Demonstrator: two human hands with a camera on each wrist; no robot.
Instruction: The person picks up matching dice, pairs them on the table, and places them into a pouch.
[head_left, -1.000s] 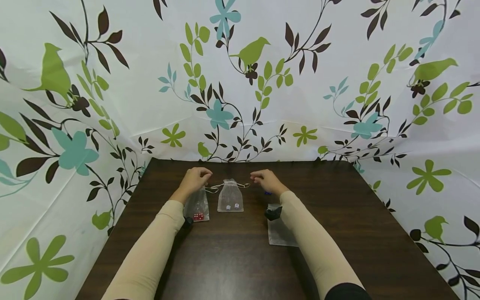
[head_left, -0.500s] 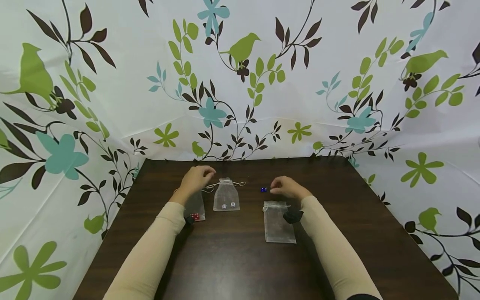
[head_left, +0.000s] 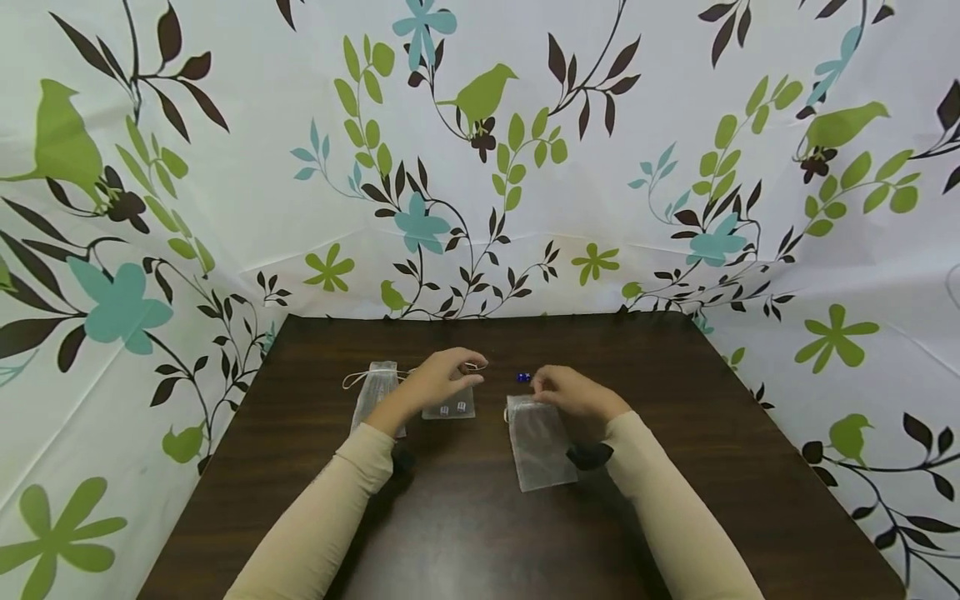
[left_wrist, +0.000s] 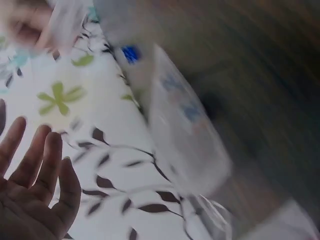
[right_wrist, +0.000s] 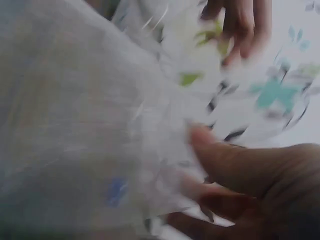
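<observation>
My right hand (head_left: 573, 392) pinches the top edge of a sheer white organza drawstring bag (head_left: 542, 448) between thumb and fingers. In the right wrist view this bag (right_wrist: 85, 110) fills the left side, with blue dice (right_wrist: 116, 191) showing blurred through it. Just beyond the bag's mouth, in the head view, the blue dice (head_left: 523, 377) lie close together on the table. My left hand (head_left: 442, 379) reaches over a second organza bag (head_left: 461, 408) holding two white dice, its fingers apart and relaxed in the left wrist view. Nothing is between those fingers.
A third organza bag (head_left: 380, 385) with a white cord lies at the left, partly covered by my left forearm. The dark wooden table (head_left: 465, 533) ends at a white cloth (head_left: 262, 208) printed with leaves and birds.
My right hand has moved from the blue dice down to the bag's top, and that bag has shifted left and tilted. My left hand has moved right, over the bag of white dice.
</observation>
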